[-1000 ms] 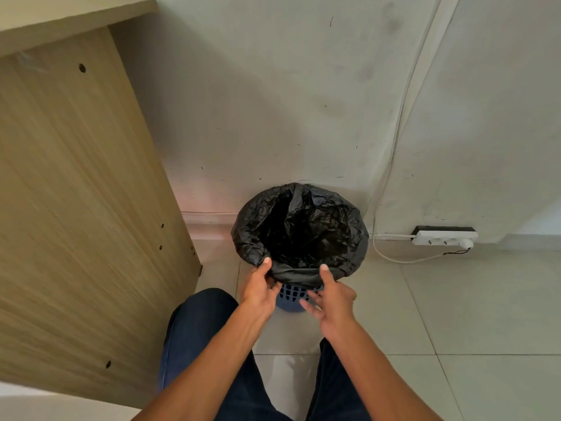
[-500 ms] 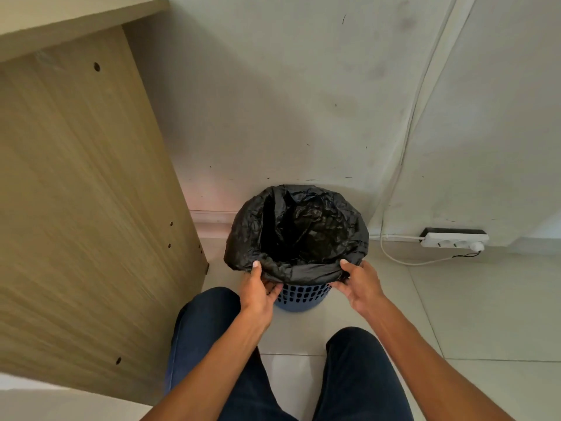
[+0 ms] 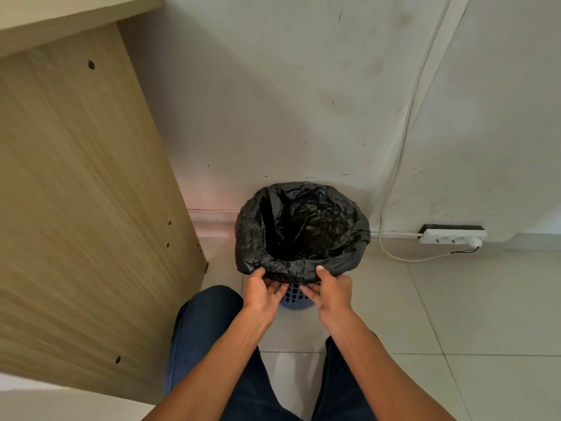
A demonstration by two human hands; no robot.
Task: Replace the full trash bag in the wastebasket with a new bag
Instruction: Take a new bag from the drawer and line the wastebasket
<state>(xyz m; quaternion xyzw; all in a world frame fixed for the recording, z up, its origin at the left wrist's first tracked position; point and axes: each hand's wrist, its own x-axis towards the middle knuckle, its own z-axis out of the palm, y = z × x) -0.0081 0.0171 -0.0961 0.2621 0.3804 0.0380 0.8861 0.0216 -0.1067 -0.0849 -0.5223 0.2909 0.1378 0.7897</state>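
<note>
A black trash bag (image 3: 303, 226) lines a small blue mesh wastebasket (image 3: 296, 300) that stands on the tiled floor against the wall. The bag's mouth gapes open, and its edge is folded down over the rim, hiding most of the basket. My left hand (image 3: 262, 291) and my right hand (image 3: 332, 291) sit side by side at the near rim. Each has its thumb on top of the folded bag edge and its fingers tucked under it, pinching the plastic. The inside of the bag is dark, and I cannot make out any contents.
The wooden side panel of a desk (image 3: 85, 192) rises close on the left of the basket. A white power strip (image 3: 452, 237) lies at the wall's foot on the right, with a white cable (image 3: 403, 147) running up the wall. My knees in dark jeans are just below the basket.
My right hand has come back from the rim's right side to the near front, next to my left hand. The left hand stayed at the near rim.
</note>
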